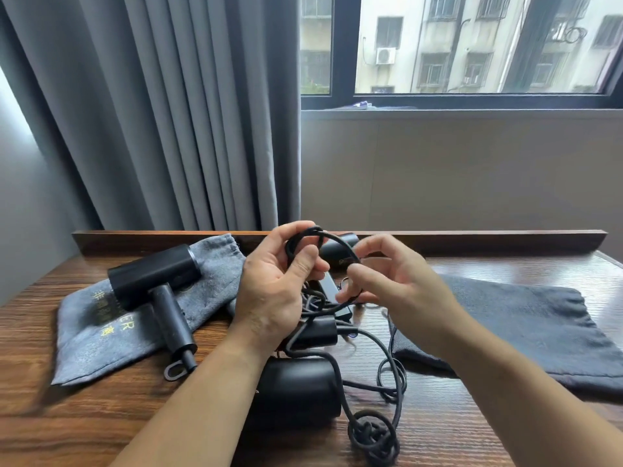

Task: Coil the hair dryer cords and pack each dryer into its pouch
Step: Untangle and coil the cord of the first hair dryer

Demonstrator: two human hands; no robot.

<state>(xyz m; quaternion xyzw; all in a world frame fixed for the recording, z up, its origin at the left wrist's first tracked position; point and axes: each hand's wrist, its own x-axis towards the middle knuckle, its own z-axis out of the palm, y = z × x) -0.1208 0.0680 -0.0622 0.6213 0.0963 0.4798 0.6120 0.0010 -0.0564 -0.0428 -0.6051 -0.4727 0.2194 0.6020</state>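
The thin black cord [290,251] is held up over the middle of the brown wooden table [84,416], bent into a small loop between both hands. The left hand [276,284] curls its thumb and fingers round the gathered turns, probably so they do not spring open. The right hand [387,281] pinches the next piece between thumb and forefinger, likely to lay another turn. The remaining cord lies as a loose tangle [371,429] beside a black rounded dryer [296,389] under the wrists. A second matte black dryer [158,278] rests on a light grey fabric pouch [87,338], and a dark grey fabric pouch [522,332] lies flat at the right, both near for packing.
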